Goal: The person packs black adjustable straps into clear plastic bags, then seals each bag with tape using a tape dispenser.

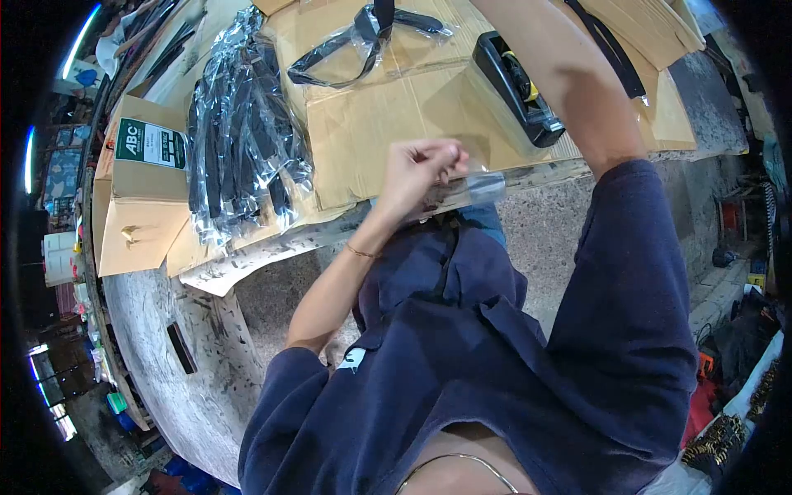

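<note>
My left hand (pixel 422 172) is closed in a loose fist above the front edge of the cardboard sheet (pixel 355 136), slightly blurred. Clear plastic (pixel 485 188) lies just below and beside its fingers; whether they grip it I cannot tell. My right forearm (pixel 569 74) reaches forward past the top edge, so the right hand is out of sight. Left of that forearm stands a black tape dispenser (pixel 507 91). A black strap in clear wrap (pixel 363 45) lies at the top middle. On the left is a pile of black items in clear plastic bags (pixel 243 132).
An open cardboard box (pixel 144 210) with a green and white label stands left of the pile. Long black strips (pixel 610 49) lie at the upper right. A small dark bar (pixel 181 348) rests on the stained surface at lower left. Crowded shelves line the far left.
</note>
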{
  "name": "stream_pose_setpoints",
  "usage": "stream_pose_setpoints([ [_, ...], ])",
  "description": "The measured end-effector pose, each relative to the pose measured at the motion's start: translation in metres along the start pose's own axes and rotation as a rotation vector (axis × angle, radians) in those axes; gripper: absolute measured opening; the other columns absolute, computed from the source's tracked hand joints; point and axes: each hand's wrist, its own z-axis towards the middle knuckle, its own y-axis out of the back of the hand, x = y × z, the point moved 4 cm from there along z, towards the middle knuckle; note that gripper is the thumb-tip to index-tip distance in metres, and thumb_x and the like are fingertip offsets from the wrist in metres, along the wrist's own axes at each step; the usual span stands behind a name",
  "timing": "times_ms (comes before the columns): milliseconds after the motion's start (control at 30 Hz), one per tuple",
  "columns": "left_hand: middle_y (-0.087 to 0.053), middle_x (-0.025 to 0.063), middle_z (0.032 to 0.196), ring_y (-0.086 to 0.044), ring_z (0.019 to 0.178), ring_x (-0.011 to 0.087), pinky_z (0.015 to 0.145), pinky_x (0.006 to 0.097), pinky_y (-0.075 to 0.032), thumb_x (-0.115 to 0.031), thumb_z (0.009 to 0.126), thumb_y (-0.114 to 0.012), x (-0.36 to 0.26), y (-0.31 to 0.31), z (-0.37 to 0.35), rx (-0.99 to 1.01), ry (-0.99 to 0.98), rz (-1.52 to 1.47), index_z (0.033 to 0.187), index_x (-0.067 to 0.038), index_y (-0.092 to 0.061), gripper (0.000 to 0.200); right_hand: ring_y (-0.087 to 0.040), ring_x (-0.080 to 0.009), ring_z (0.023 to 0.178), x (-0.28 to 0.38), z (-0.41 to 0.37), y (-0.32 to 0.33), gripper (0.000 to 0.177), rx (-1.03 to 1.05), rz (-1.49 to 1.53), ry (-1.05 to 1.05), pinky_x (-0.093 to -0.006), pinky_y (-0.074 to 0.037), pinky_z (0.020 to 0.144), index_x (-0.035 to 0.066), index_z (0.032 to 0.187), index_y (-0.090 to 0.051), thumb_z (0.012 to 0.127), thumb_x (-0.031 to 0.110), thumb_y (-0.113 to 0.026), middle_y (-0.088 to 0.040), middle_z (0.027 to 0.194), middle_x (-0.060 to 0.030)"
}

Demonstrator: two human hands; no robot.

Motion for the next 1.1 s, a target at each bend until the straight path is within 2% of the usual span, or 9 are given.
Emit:
stream_pose_setpoints([
  [133, -0.070, 0.0171, 0.097, -0.069, 0.088, 0.0235, 0.072, 0.0308, -0.054, -0.031, 0.101, -0.039, -0.098, 0.021, -0.010, -0.033, -0.193, -0.072, 0.104, 0.007, -0.064, 0.045, -0.049, -0.0149, 0.059, -0.024, -0.021, 0.007, 0.027, -0.001, 0.084, 0.001, -0.0321, -0.042, 0.055, 0.001, 0.080, -0.051, 0.092, 0.024, -0.055, -0.050, 0.068, -0.0073],
  [300, -0.069, 0.0197, 0.094, -0.070, 0.085, 0.0262, 0.069, 0.0298, -0.055, -0.025, 0.098, -0.049, -0.211, 0.089, -0.069, -0.310, -0.606, -0.282, 0.105, 0.004, -0.062, 0.033, -0.047, -0.0122, 0.056, 0.010, -0.014, -0.002, 0.024, 0.039, 0.194, 0.086, -0.0292, -0.040, 0.054, 0.004, 0.075, -0.049, 0.093, 0.020, -0.053, -0.047, 0.063, -0.0033],
  [433, -0.068, 0.0180, 0.089, -0.070, 0.081, 0.0245, 0.062, 0.0304, -0.057, -0.005, 0.086, -0.059, -0.152, 0.105, -0.063, -0.392, -0.423, -0.169, 0.098, 0.005, -0.064, 0.016, -0.045, -0.0101, 0.054, 0.007, 0.067, -0.001, 0.026, 0.130, 0.279, 0.238, -0.0268, -0.038, 0.054, 0.008, 0.070, -0.047, 0.093, 0.017, -0.051, -0.045, 0.059, -0.0001],
  [500, -0.069, 0.0123, 0.088, -0.067, 0.080, 0.0190, 0.069, 0.0282, -0.054, -0.016, 0.092, -0.057, -0.102, 0.109, -0.058, -0.441, -0.167, -0.351, 0.097, 0.001, -0.064, 0.019, -0.044, -0.0087, 0.053, 0.016, 0.040, -0.009, 0.013, -0.002, 0.347, 0.139, -0.0239, -0.036, 0.051, 0.008, 0.093, -0.044, 0.095, 0.015, -0.055, -0.045, 0.069, 0.0004],
  [533, -0.069, 0.0132, 0.090, -0.068, 0.083, 0.0209, 0.070, 0.0298, -0.056, -0.016, 0.091, -0.059, -0.084, 0.105, -0.057, -0.445, -0.103, -0.528, 0.096, 0.000, -0.064, 0.017, -0.041, -0.0068, 0.047, 0.024, 0.026, -0.014, 0.022, -0.052, 0.405, 0.125, -0.0238, -0.033, 0.046, 0.009, 0.081, -0.046, 0.097, 0.023, -0.051, -0.042, 0.057, 0.0032],
  [667, -0.067, 0.0120, 0.090, -0.068, 0.082, 0.0201, 0.069, 0.0266, -0.055, -0.006, 0.091, -0.058, -0.010, 0.116, -0.053, -0.580, 0.082, -0.517, 0.103, 0.000, -0.059, 0.013, -0.036, -0.0030, 0.046, 0.019, -0.006, -0.016, 0.030, -0.001, 0.600, -0.082, -0.0199, -0.027, 0.042, 0.009, 0.093, -0.045, 0.097, 0.036, -0.056, -0.042, 0.062, 0.0026],
  [767, -0.066, 0.0129, 0.091, -0.067, 0.086, 0.0252, 0.078, 0.0340, -0.056, 0.001, 0.088, -0.060, -0.004, 0.118, -0.052, -0.601, -0.099, -0.661, 0.118, 0.000, -0.051, 0.031, -0.034, -0.0030, 0.045, 0.020, -0.019, -0.018, 0.030, 0.191, 0.576, -0.085, -0.0194, -0.026, 0.042, 0.010, 0.098, -0.045, 0.097, 0.039, -0.055, -0.045, 0.065, 0.0008],
  [900, -0.063, 0.0112, 0.094, -0.064, 0.081, 0.0198, 0.071, 0.0303, -0.056, 0.002, 0.087, -0.058, -0.001, 0.105, -0.049, -0.443, 0.023, -1.021, 0.120, -0.004, -0.049, 0.035, -0.036, -0.0065, 0.043, 0.030, -0.031, -0.020, 0.029, 0.216, 0.776, -0.228, -0.0206, -0.027, 0.041, 0.016, 0.103, -0.042, 0.100, 0.045, -0.046, -0.050, 0.076, -0.0059],
  [1100, -0.063, 0.0097, 0.092, -0.065, 0.082, 0.0224, 0.074, 0.0330, -0.055, -0.006, 0.089, -0.055, -0.048, 0.114, -0.023, -0.387, -0.289, -0.707, 0.107, 0.001, -0.058, 0.019, -0.040, -0.0094, 0.042, 0.027, -0.020, -0.011, 0.029, 0.173, 0.827, -0.135, -0.0228, -0.031, 0.040, 0.012, 0.100, -0.045, 0.101, 0.042, -0.044, -0.050, 0.075, -0.0053],
])
